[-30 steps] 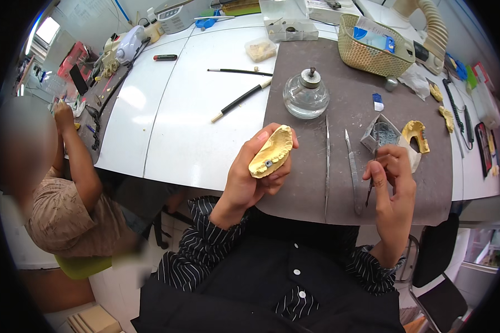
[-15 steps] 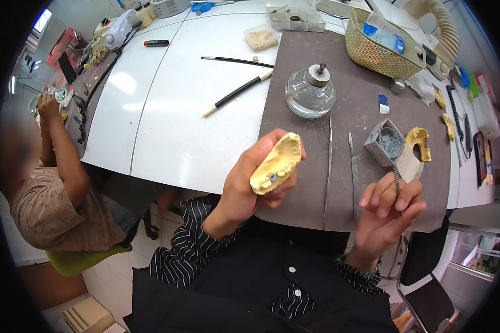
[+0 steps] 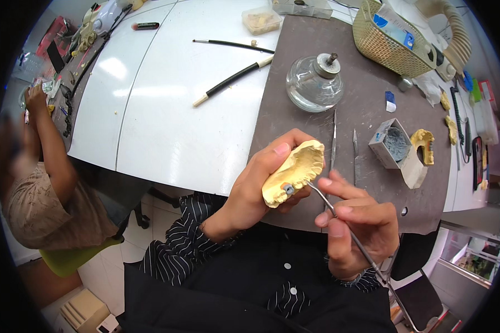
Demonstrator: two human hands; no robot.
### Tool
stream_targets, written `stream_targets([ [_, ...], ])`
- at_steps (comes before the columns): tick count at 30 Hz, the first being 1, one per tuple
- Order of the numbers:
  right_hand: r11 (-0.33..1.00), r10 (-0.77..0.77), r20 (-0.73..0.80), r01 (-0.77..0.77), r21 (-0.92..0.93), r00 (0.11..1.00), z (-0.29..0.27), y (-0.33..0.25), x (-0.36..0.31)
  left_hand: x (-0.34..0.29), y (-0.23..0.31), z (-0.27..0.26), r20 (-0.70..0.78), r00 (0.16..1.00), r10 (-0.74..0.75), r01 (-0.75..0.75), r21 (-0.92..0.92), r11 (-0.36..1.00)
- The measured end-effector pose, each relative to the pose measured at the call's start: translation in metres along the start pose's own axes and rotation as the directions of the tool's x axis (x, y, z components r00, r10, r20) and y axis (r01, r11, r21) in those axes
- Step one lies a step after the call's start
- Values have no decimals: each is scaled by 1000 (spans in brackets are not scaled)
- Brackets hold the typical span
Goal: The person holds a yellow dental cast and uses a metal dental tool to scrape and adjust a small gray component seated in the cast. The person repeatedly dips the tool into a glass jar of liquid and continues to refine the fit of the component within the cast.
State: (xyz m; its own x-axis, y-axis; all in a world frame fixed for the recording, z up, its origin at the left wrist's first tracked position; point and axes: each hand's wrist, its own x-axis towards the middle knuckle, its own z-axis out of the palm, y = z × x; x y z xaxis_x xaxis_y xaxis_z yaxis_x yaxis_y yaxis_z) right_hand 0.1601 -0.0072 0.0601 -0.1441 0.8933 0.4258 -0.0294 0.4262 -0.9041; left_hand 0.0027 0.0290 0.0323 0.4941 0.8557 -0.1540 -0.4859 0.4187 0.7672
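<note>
My left hand [image 3: 251, 180] grips a yellow plaster dental model [image 3: 295, 166], tilted so that its row of teeth shows. One tooth [image 3: 288, 190] on it is covered in grey-blue material. My right hand [image 3: 368, 227] holds a thin metal dental instrument [image 3: 323, 198] between thumb and fingers. Its bent tip is at the model's tooth edge, beside the grey tooth; whether it touches cannot be told. On the brown mat [image 3: 283, 125] beyond my right hand are a small open box [image 3: 395, 145] of grey-blue material and another yellow dental model [image 3: 425, 145].
A glass spirit lamp [image 3: 315, 89] stands on the mat beyond my hands. Two slim metal tools, a scalpel-like one [image 3: 356, 150] among them, lie near the box. A woven basket [image 3: 386, 41] stands far right. At left sits another person [image 3: 55, 205].
My right hand has moved left, bringing the instrument from beside the box to the dental model. My left hand has shifted slightly right with the model.
</note>
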Motion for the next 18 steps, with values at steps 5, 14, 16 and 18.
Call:
stream_targets([
  [5,928,-100,271,187,-321,957,-5,-3,5,1,-2,9,-93,993,67,-67,6,998],
  [14,946,23,295,74,-315,955,-11,-10,0,3,-5,9,-93,991,100,-97,38,995],
  [16,954,2,335,99,-284,942,-13,-8,5,2,-6,8,-106,989,102,-97,45,994],
  [18,978,-87,320,142,-152,943,-22,-1,15,-4,-4,6,-126,988,84,-78,52,996],
])
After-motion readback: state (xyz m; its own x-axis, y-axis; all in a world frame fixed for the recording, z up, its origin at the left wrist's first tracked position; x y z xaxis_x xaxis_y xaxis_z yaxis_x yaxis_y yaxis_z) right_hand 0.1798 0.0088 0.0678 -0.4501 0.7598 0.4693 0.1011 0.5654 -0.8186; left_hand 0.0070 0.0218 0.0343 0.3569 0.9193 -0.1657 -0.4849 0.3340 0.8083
